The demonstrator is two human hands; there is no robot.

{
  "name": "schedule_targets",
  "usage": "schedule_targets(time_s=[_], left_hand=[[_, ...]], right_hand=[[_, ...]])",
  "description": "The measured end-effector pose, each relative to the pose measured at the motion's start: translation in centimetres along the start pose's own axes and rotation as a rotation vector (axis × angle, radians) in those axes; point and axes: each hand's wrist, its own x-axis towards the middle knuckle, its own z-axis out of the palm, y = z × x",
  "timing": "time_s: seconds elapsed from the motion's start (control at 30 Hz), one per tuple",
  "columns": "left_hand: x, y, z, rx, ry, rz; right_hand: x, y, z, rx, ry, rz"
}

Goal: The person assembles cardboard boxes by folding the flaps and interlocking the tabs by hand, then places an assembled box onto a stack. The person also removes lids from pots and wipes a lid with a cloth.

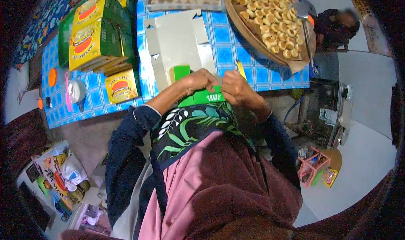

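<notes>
A partly folded cardboard box (206, 97) lies at the table's near edge against my apron, its green printed side walls raised. Its plain grey inner face spreads flat away from me, with cut tabs at the far end. My left hand (197, 82) pinches the near wall from above, fingers bent over the fold. On the right corner of that wall, my right hand (239, 89) is closed with its fingers curled. A green flap stands up just beyond my left wrist. Parts of the folded corners are hidden under my fingers.
Stacked yellow-and-green boxes (95, 39) stand at left, with a single box (121, 86) nearer me. A round woven tray (236, 27) of small baked pastries is at far right, beside a yellow cutter (241, 70). A clear-sided tray (185, 5) lies behind. Someone sits beyond.
</notes>
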Motion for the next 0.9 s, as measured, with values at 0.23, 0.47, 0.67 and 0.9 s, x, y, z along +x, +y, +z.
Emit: schedule_targets(time_s=[0.23,0.47,0.67,0.9], left_hand=[[0.2,0.2,0.1,0.007,0.017,-0.03],[-0.7,0.9,0.1,0.004,-0.051,-0.021],[-0.5,0.7,0.3,0.106,-0.092,-0.001],[0.4,-0.3,0.5,0.136,-0.044,0.01]], right_hand=[[0.8,-1.2,-0.4,0.004,-0.076,-0.023],[-0.6,-0.2,-0.9,0.073,-0.063,0.095],[-0.8,-0.4,-1.2,0.071,-0.068,0.071],[-1.1,-0.1,0.1,-0.082,-0.021,0.027]])
